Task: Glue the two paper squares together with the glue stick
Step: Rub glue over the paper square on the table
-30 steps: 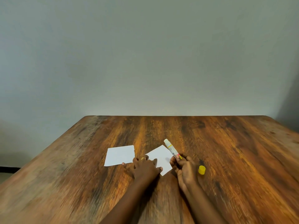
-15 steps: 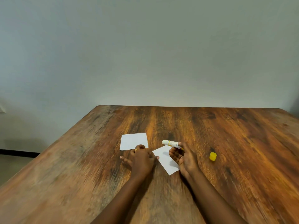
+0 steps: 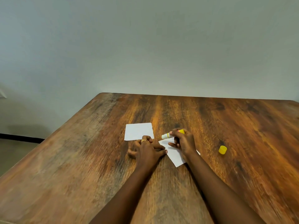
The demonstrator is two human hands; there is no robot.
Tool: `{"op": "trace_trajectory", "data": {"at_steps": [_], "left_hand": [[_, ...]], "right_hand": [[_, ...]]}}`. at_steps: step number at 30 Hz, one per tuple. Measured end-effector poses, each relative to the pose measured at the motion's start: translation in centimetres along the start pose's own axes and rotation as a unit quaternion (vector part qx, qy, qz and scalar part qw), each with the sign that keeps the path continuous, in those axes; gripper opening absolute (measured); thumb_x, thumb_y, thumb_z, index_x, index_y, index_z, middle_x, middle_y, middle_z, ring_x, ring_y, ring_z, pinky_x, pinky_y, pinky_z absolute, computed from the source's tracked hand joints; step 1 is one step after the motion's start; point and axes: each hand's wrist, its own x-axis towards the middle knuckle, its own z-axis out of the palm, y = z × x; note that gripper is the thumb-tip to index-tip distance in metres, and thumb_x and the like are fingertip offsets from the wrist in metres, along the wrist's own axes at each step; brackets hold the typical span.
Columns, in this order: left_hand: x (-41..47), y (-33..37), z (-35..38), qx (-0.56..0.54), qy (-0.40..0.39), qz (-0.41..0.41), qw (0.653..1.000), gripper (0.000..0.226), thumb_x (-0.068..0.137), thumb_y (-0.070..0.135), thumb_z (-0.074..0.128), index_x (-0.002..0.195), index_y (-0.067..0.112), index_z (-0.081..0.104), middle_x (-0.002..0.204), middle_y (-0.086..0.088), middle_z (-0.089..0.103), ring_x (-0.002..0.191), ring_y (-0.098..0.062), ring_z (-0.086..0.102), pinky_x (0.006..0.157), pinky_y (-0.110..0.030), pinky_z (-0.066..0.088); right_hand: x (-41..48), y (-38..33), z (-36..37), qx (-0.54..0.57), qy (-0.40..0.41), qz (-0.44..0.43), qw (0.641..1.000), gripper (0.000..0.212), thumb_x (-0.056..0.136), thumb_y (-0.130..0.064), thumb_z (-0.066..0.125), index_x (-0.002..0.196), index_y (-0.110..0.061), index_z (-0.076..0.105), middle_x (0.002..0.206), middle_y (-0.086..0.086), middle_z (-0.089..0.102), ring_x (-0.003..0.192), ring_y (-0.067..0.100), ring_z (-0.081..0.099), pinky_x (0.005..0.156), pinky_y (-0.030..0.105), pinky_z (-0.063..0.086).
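**Glue stick gripped sideways over the nearer sheet**

Head view: A wooden table (image 3: 226, 120) with streaked brown grain and a rounded far corner stands against a plain, smooth grey wall (image 3: 145, 46).

Two white paper squares lie flat on it, thin and matte. One paper square (image 3: 138, 130) sits square to the table edge. The other paper square (image 3: 175, 155) lies nearer the person, at about 4 o'clock from the first and turned so a corner points toward the person. The two are apart.

There is one glue stick (image 3: 166, 135), a short cylinder with a white body. The right hand (image 3: 184, 142) clasps it, fingers curled round its middle, above the far corner of the nearer sheet. Its long axis runs almost level across the view. The white end points to about 9 o'clock and the yellow-and-red end to about 3 o'clock. Whether the white end touches the paper cannot be told.

The left hand (image 3: 148, 150) lies spread and flat on the wood, grasping nothing. Its thumb tip rests on the 9 o'clock edge of the nearer sheet, and its fingertips reach the near edge of the farther one. One gold ring (image 3: 143, 140) shows on a finger.

One small yellow cap (image 3: 222, 149), round and plastic, lies at 3 o'clock from the right hand, well apart.
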Motion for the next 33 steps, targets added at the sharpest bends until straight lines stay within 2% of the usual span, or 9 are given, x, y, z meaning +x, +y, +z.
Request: {"op": "trace_trajectory", "data": {"at_steps": [3,5,9,13,24,27,33], "left_hand": [[-0.1,0.1,-0.1,0.003,0.002,-0.005,1.000,0.036,0.075,0.057,0.062,0.101,0.035,0.072,0.132,0.006,0.044,0.125,-0.025,0.026,0.103,-0.058,0.026],[-0.2,0.3,0.0,0.010,-0.006,0.006,1.000,0.031,0.077,0.058,0.059,0.100,0.040,0.072,0.133,0.004,0.046,0.129,-0.025,0.025,0.103,-0.058,0.026],[-0.3,0.4,0.0,0.030,-0.008,0.000,1.000,0.033,0.074,0.062,0.060,0.099,0.043,0.070,0.135,0.002,0.043,0.127,-0.027,0.025,0.102,-0.057,0.025],[-0.2,0.4,0.0,0.015,-0.020,-0.013,1.000,0.033,0.073,0.062,0.062,0.099,0.042,0.070,0.137,-0.004,0.044,0.128,-0.030,0.025,0.100,-0.058,0.031],[-0.4,0.5,-0.1,0.013,-0.017,-0.020,1.000,0.032,0.073,0.059,0.063,0.098,0.041,0.070,0.139,-0.004,0.042,0.128,-0.030,0.022,0.101,-0.058,0.027],[-0.4,0.4,0.0,0.008,-0.013,-0.015,1.000,0.033,0.073,0.059,0.064,0.099,0.040,0.070,0.138,-0.004,0.042,0.127,-0.029,0.022,0.101,-0.057,0.028],[-0.1,0.2,0.5,0.028,-0.011,0.004,1.000,0.039,0.074,0.061,0.060,0.108,0.043,0.064,0.132,-0.004,0.046,0.122,-0.030,0.028,0.096,-0.057,0.034]], "right_hand": [[0.6,-0.1,0.4,-0.056,-0.024,-0.011,0.998,0.005,0.072,-0.001,0.069,0.072,-0.005,0.066,0.045,-0.005,0.056,0.050,0.010,0.055,0.050,0.026,0.056],[0.8,-0.1,0.6,-0.080,-0.037,-0.016,0.996,0.005,0.069,0.000,0.070,0.068,-0.002,0.065,0.041,-0.009,0.054,0.045,0.004,0.053,0.051,0.026,0.055],[1.2,0.2,0.9,-0.122,-0.030,-0.040,0.991,0.016,0.073,-0.005,0.069,0.059,-0.006,0.060,0.052,0.001,0.055,0.051,0.011,0.055,0.048,0.028,0.055],[1.4,0.4,0.9,-0.169,-0.044,-0.075,0.982,0.022,0.077,-0.009,0.069,0.057,-0.012,0.061,0.057,0.004,0.059,0.057,0.017,0.058,0.045,0.026,0.055],[1.8,0.8,1.1,-0.200,-0.046,-0.084,0.975,0.020,0.073,-0.013,0.071,0.056,-0.012,0.061,0.049,-0.002,0.058,0.042,0.006,0.054,0.041,0.021,0.047],[1.9,0.9,1.1,-0.204,-0.047,-0.081,0.975,0.021,0.072,-0.013,0.071,0.055,-0.014,0.061,0.049,-0.003,0.058,0.045,0.008,0.054,0.043,0.022,0.048],[2.0,1.1,0.9,-0.208,-0.051,-0.086,0.973,0.019,0.073,-0.014,0.071,0.058,-0.011,0.061,0.058,0.008,0.060,0.054,0.018,0.056,0.047,0.027,0.051]]}}
